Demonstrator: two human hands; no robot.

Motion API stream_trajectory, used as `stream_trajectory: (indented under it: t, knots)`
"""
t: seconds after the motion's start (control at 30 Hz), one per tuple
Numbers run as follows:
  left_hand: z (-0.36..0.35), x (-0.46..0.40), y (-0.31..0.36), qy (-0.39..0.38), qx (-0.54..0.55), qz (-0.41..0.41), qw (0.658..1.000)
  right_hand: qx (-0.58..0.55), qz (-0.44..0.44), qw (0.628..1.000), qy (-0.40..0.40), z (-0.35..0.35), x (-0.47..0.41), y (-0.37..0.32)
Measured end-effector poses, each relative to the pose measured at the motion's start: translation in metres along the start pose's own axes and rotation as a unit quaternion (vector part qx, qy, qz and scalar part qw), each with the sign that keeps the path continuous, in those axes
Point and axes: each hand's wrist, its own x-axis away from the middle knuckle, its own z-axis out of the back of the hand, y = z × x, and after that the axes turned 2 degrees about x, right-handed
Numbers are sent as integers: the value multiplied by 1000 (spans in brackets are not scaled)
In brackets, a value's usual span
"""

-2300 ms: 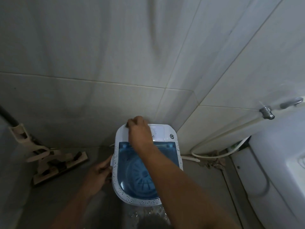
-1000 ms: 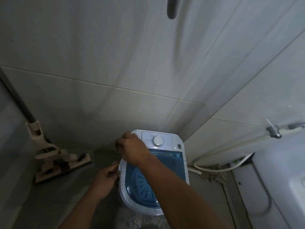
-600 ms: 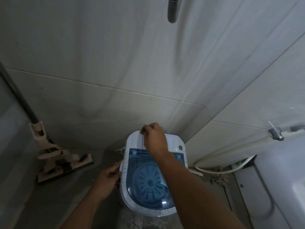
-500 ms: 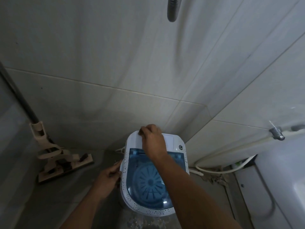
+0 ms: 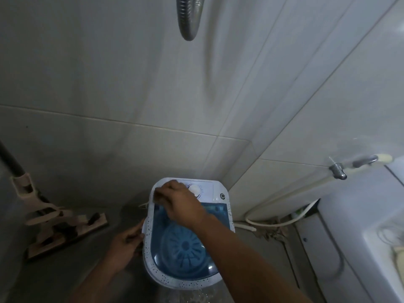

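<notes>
A small white washing machine (image 5: pixel 183 248) with a see-through blue lid stands in the back corner of the floor (image 5: pixel 65 270), where two tiled walls meet. A mop (image 5: pixel 56 226) lies near the floor's left edge, and a pale hose (image 5: pixel 282 223) curls along its right edge. The left hand (image 5: pixel 125 240) grips the machine's left rim. The right hand (image 5: pixel 179 204) rests on the back left corner of its top, fingers bent and blurred; I cannot tell whether it grips. The dial (image 5: pixel 195 189) is just beside it.

The right hand (image 5: pixel 179 206) covers the washer's (image 5: pixel 147 252) panel (image 5: pixel 207 189) beside the dial (image 5: pixel 195 189), its fingertips blurred. The left hand's (image 5: pixel 125 241) fingertips meet the washer's side; its grip is unclear.
</notes>
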Motion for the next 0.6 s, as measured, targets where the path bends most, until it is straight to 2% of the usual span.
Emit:
stream_trajectory:
  t: [0.07,0.13,0.2,0.33,0.43,0.6]
  knots:
    - [-1,2,2,-1,3,1,1000,-51,-80,991,91,21,3,22]
    - [-5,6,6,3,9,-3,1000,-73,-170,962,203,43,12,54]
    - [-7,8,8,4,11,0,1000,-57,-238,934,258,55,23,89]
    - [-8,12,12,-3,9,5,1000,-33,-303,935,180,44,45,125]
    - [-9,14,16,-13,-10,9,1000,-32,-291,936,194,38,61,126]
    - [-12,19,20,-10,-27,-5,1000,20,-219,957,189,31,106,119]
